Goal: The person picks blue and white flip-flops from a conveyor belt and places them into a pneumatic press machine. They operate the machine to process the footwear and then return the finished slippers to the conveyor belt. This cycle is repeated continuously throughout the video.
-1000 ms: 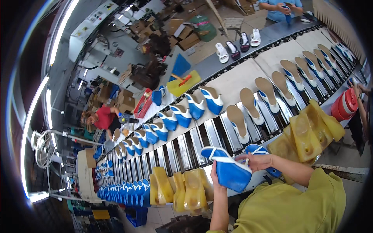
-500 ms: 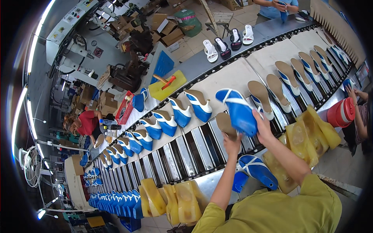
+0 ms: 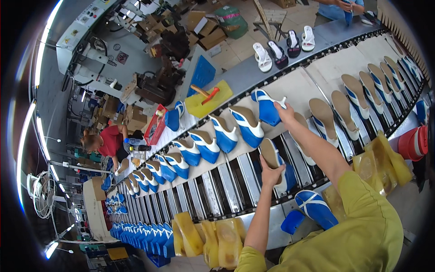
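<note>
My right hand (image 3: 285, 115) reaches over the roller conveyor and grips a blue sandal with white straps (image 3: 268, 110) by its heel end. That sandal is at the right end of a row of similar sandals, over the pale board; I cannot tell whether it rests there. Nearer to me, my left hand (image 3: 272, 174) holds another sandal (image 3: 270, 154), its tan sole up and blue side toward the right, above the metal rollers. Beside my left hand's sandal stands a blue and white sandal (image 3: 247, 127) in the row.
Tan-soled sandals (image 3: 323, 119) lie along the conveyor to the right. Yellow translucent pads (image 3: 231, 240) line the near edge. A blue sandal (image 3: 316, 209) lies close to me. Across the belt are a hammer (image 3: 206, 93) on a yellow pad and a red basket (image 3: 156, 124). Co-workers stand farther off.
My right hand has carried its sandal away from me to the row's end. My left hand's sandal has turned, showing more blue side. The view has shifted slightly.
</note>
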{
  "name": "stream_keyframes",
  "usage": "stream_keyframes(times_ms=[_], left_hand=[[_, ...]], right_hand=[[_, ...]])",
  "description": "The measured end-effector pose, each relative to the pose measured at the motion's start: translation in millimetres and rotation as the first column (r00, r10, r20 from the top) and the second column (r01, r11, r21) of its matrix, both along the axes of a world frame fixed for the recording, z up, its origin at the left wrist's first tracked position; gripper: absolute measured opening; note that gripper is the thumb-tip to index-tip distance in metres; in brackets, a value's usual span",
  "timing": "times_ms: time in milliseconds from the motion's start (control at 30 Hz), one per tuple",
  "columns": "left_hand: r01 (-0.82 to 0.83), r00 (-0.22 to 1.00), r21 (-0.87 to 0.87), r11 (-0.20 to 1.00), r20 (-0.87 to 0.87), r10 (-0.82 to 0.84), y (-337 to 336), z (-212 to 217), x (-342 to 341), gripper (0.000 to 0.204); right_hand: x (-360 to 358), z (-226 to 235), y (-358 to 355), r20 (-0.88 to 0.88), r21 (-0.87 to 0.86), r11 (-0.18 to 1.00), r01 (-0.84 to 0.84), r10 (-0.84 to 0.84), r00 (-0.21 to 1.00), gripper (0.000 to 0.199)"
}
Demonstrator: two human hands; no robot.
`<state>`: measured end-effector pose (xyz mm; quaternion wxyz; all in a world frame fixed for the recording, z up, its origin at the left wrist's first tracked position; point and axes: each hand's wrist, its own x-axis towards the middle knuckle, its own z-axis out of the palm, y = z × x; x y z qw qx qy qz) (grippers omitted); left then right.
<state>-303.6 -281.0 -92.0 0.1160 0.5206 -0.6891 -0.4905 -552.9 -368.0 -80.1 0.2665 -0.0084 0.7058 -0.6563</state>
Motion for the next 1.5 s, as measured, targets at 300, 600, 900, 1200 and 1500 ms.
stream_keyframes(times_ms=[300,600,900,1200,1500], left_hand=[[-0.192,0.629,0.707,0.681,-0.444,0.638,27.8,66.7,106.7,0.064],[-0.203,0.489,0.917,0.344,-0.210,0.847,128.3,72.9,210.5,0.081],[-0.415,0.692,0.642,0.645,-0.238,0.682,140.9,-45.8,297.5,0.072],[-0.405,0.758,0.600,0.690,-0.202,0.621,151.4,17.2,308.0,0.064],[-0.513,0.714,-0.019,0.858,-0.564,0.415,212.5,185.8,206.0,0.025]], right_hand=[[39.4,29.9,101.3,-0.273,0.069,0.862,-0.502,0.501,0.822,0.064],[104.7,21.4,368.9,0.428,0.140,0.886,-0.442,0.348,0.834,0.054],[161.5,8.4,405.1,0.095,0.501,0.676,-0.540,0.577,0.811,0.068],[189.1,38.4,412.3,0.242,0.546,0.669,-0.504,0.450,0.859,0.087],[204.0,33.8,426.8,0.549,-0.168,0.833,-0.527,0.523,0.652,0.078]])
